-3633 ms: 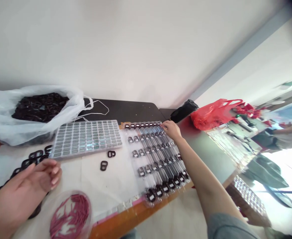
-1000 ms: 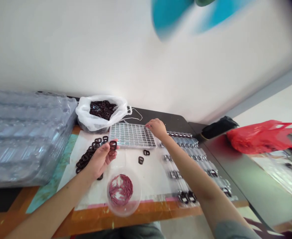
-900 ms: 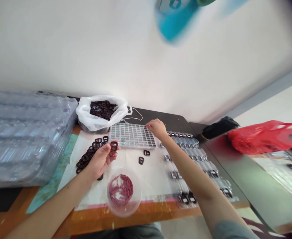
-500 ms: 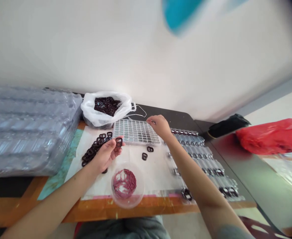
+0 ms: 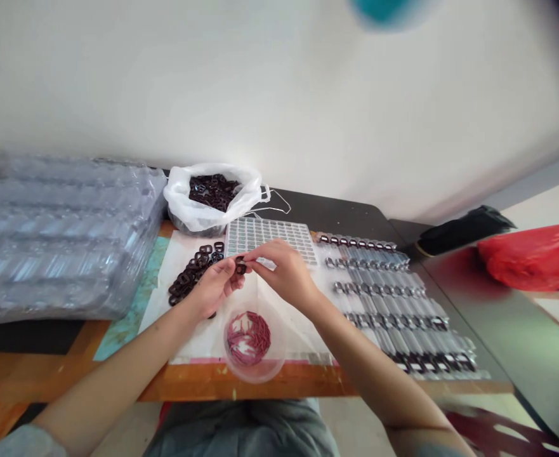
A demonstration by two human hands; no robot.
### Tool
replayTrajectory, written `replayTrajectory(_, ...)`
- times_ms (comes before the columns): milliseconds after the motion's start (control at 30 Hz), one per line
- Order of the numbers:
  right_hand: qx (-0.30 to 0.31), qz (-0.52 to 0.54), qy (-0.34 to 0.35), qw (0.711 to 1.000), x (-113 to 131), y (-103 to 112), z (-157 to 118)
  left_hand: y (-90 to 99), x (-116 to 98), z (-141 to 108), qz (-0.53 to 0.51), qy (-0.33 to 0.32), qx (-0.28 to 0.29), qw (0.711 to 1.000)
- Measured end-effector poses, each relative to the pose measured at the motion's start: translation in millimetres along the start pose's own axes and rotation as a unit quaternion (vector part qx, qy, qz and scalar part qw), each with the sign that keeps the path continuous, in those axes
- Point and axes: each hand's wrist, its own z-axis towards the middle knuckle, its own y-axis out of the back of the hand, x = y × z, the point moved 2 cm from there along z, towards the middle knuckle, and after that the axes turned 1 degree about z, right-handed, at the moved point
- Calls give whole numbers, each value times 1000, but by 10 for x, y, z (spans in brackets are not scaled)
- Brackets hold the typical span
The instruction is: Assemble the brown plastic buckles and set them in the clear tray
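Observation:
My left hand is closed on a small dark ring-shaped plastic piece, held up between thumb and fingers. Against that same piece, my right hand is in a pinch; whatever lies between its fingertips is too small or hidden to name. Behind the hands is a clear gridded tray with small greyish inserts in its cells. A pile of similar dark pieces lies left of my left hand. Nearer to me stands a translucent round tub holding thin pinkish-red sticks.
A white plastic bag full of dark pieces sits at the back. Stacked clear plastic packs rise on the left. Rows of clear trays with dark pieces fill the right side. Further right are black and red bags.
My right hand has left the gridded tray and come down and left to the piece in my left hand. The whole view has shifted slightly.

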Motion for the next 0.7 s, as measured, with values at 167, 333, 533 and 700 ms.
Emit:
replayTrajectory(167,1,-22,24,999,24,-13,-17,14,11,7,9,-8,-6,1000)
replayTrajectory(333,9,-91,24,996,64,-40,-22,27,33,6,20,-12,-11,1000)
replayTrajectory(533,-14,-208,58,976,165,-54,-108,34,55,-4,-2,-8,-25,1000)
replayTrajectory(700,-11,-243,98,965,248,-81,-211,46,71,1,-12,-19,-29,999)
